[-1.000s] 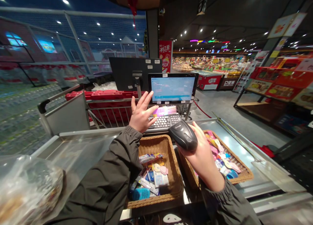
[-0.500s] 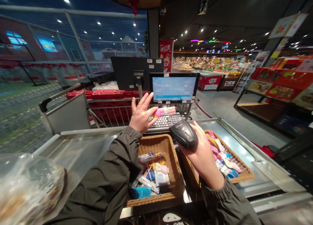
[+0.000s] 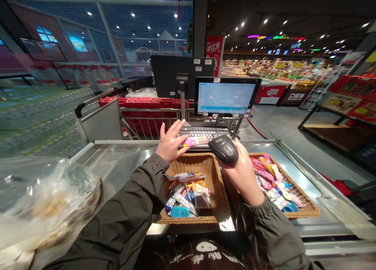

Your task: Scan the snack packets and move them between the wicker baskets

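Observation:
My left hand (image 3: pixel 171 142) pinches one end of a small pink packet (image 3: pixel 194 141) with striped sticks showing at its other end. The packet is just in front of the keyboard (image 3: pixel 207 133). In my right hand (image 3: pixel 242 172) is a black barcode scanner (image 3: pixel 223 149), its head pointing left toward the packet. Below my hands stands a wicker basket (image 3: pixel 220 191) with several small packaged goods and a blue item inside. A second wicker basket (image 3: pixel 308 213) on the right, partly behind my right forearm, holds pink, white and blue goods.
A lit screen (image 3: pixel 226 98) and a dark monitor back (image 3: pixel 182 76) stand behind the keyboard. Clear plastic bags (image 3: pixel 49 207) lie at the left on the metal counter (image 3: pixel 120 156). Beyond are a cart (image 3: pixel 100 119) and a shelf (image 3: pixel 329 129).
The view has shifted, so the surroundings appear further right and slightly higher. The packet is lower and flatter, closer to the scanner head. Both hands keep their hold.

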A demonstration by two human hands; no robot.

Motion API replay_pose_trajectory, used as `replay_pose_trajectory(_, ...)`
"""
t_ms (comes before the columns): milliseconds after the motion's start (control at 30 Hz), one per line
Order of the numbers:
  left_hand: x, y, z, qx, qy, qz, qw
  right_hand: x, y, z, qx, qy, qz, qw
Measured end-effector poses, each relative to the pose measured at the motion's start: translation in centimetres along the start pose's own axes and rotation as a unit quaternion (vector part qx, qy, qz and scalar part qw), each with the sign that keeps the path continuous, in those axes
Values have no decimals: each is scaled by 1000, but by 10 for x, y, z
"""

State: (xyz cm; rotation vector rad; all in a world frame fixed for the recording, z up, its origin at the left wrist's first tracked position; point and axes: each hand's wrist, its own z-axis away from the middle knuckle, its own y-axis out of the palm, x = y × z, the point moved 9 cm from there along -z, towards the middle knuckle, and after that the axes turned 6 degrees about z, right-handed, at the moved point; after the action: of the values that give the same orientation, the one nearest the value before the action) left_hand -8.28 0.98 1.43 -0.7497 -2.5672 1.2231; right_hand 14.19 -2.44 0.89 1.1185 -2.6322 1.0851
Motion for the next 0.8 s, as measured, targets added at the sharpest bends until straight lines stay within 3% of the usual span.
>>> replay_pose_trajectory(367,13,65,106,170,-33,30,984,-3,42,10,57,31,-32,997)
replay_pose_trajectory(633,14,98,141,246,-65,50,966,2,80,24,130,49,-61,988)
replay_pose_trajectory(800,13,122,157,329,-85,40,940,6,85,27,150,56,-68,985)
